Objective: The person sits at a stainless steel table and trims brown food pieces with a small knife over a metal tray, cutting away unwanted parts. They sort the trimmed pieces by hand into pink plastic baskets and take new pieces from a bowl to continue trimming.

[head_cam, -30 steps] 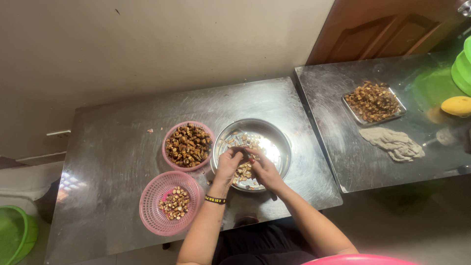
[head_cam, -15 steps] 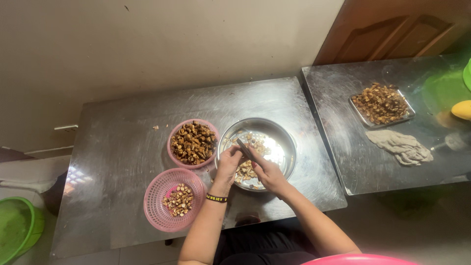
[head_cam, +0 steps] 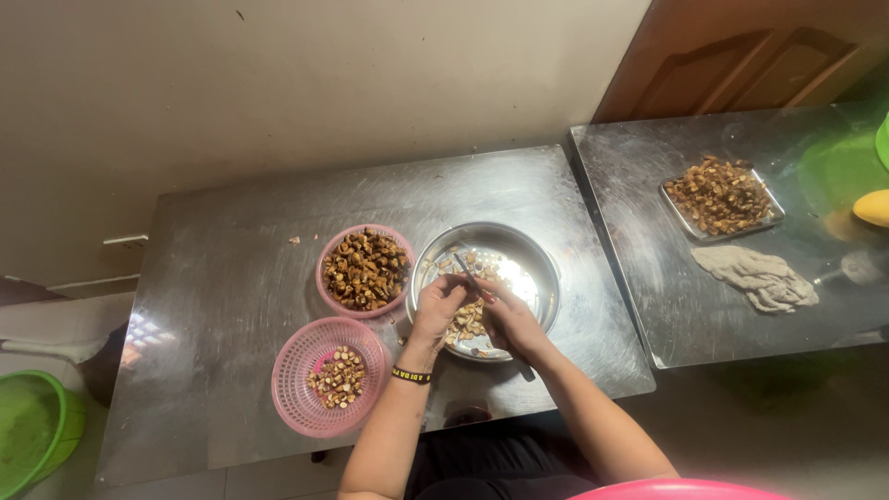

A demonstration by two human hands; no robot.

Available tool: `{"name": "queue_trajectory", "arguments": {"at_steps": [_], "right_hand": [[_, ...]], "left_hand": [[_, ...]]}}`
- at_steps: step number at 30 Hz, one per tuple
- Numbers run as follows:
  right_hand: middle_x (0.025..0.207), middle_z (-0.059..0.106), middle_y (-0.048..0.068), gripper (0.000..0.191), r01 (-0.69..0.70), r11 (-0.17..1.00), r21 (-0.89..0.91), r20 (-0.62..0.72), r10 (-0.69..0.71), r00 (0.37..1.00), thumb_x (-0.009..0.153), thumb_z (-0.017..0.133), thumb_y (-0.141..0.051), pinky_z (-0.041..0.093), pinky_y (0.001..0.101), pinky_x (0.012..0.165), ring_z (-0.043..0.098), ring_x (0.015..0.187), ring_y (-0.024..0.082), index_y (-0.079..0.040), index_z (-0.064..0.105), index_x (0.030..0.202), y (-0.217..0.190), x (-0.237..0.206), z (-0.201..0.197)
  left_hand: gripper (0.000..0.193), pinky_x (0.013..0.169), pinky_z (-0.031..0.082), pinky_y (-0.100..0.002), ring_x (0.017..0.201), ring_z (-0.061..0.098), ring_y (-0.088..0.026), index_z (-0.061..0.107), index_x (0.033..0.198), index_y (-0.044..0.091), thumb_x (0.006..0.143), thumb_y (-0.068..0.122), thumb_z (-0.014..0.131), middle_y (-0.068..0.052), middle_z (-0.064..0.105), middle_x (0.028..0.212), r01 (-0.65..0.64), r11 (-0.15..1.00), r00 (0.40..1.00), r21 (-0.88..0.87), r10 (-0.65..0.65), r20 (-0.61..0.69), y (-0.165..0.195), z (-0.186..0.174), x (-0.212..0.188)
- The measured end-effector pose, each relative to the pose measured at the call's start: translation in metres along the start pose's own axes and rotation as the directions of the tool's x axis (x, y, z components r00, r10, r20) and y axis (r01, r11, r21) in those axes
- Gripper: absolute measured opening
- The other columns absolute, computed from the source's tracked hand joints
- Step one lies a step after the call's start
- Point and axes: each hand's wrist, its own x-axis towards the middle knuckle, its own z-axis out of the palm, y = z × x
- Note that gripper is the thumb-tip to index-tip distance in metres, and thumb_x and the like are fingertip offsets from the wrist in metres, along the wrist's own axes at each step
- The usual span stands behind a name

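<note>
Working over the steel bowl [head_cam: 519,255], the left hand [head_cam: 438,310] pinches a small brown piece while the right hand [head_cam: 507,319] is clamped on a thin knife [head_cam: 466,270] whose blade points toward eleven o'clock. With the blade this close to the left fingers, a slip could nick them, or flick bits over the rim. The fuller pink basket [head_cam: 364,268] touches the bowl at nine o'clock; the other pink basket [head_cam: 331,375] at seven sits near the bench [head_cam: 231,306] front edge, easily nudged off. Open room lies toward twelve.
</note>
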Motion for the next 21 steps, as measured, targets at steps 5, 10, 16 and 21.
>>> {"name": "queue_trajectory", "arguments": {"at_steps": [5, 10, 16, 21], "right_hand": [[0.056, 0.048, -0.003, 0.051, -0.058, 0.996, 0.073, -0.067, 0.063, 0.996, 0.103, 0.044, -0.029, 0.034, 0.0224, 0.036, 0.041, 0.039, 0.007, -0.018, 0.043, 0.153, -0.013, 0.0, -0.006], [0.063, 0.047, -0.002, 0.057, 0.103, 0.936, -0.336, -0.049, -0.126, 0.991, 0.105, 0.044, -0.028, 0.041, 0.0247, 0.045, 0.044, 0.05, 0.007, -0.022, 0.035, 0.161, 0.0, -0.004, -0.001], [0.081, 0.065, 0.014, 0.065, 0.219, 0.728, -0.65, 0.025, -0.268, 0.963, 0.099, 0.051, -0.018, 0.051, 0.0295, 0.066, 0.059, 0.065, 0.014, -0.021, 0.034, 0.162, 0.007, -0.005, 0.01], [0.114, 0.074, 0.014, 0.054, 0.295, 0.723, -0.625, 0.011, -0.37, 0.929, 0.099, 0.053, -0.015, 0.054, 0.0338, 0.071, 0.064, 0.071, 0.017, -0.014, 0.043, 0.152, 0.008, -0.004, 0.015]], "left_hand": [[0.023, 0.087, 0.061, -0.033, 0.092, 0.071, -0.019, 0.068, 0.12, -0.007, 0.1, 0.003, 0.063, -0.013, 0.073, 0.108, 0.044, 0.998, 0.997, -0.035, -0.046, -0.054, 0.005, -0.005, 0.001], [0.023, 0.087, 0.062, -0.033, 0.094, 0.073, -0.018, 0.069, 0.116, -0.003, 0.1, 0.006, 0.057, -0.012, 0.074, 0.109, 0.072, 0.995, 0.993, -0.069, -0.079, -0.093, 0.008, -0.006, 0.0], [0.014, 0.087, 0.061, -0.031, 0.094, 0.071, -0.017, 0.07, 0.11, -0.002, 0.102, 0.005, 0.061, -0.01, 0.074, 0.105, -0.001, 0.999, 0.995, -0.045, -0.004, -0.104, 0.001, 0.0, 0.0], [0.018, 0.084, 0.059, -0.03, 0.091, 0.071, -0.017, 0.071, 0.113, -0.004, 0.099, 0.003, 0.062, -0.011, 0.075, 0.103, 0.002, 1.0, 0.991, -0.002, -0.002, -0.137, -0.003, 0.003, 0.0]]}}
